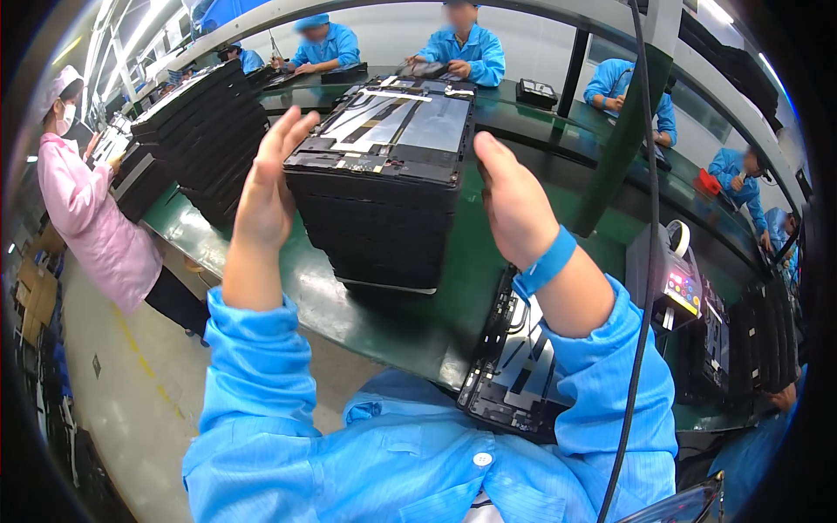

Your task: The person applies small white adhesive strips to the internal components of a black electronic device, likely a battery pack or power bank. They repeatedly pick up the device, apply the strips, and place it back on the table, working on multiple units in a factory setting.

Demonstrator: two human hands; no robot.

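Observation:
A tall stack of black tablet housings (370, 218) stands in front of me, its lower layers slightly uneven. The top tablet (397, 131) lies with its inside facing up, showing a silver battery area, flat dark cables and a circuit board along the near edge. My left hand (266, 187) is upright at the stack's left side, fingers stretched out; whether it touches the stack I cannot tell. On the other side my right hand (514, 200) is held flat with straight fingers, a narrow gap from the top tablet's edge. A blue band (545, 264) circles my right wrist.
Another opened tablet (514, 375) lies by my right forearm at the green bench's (349, 318) near edge. Taller black stacks (205, 122) stand at left. A device with lit buttons (676, 279) sits at right. A black cable (645, 261) hangs down. Co-workers sit opposite.

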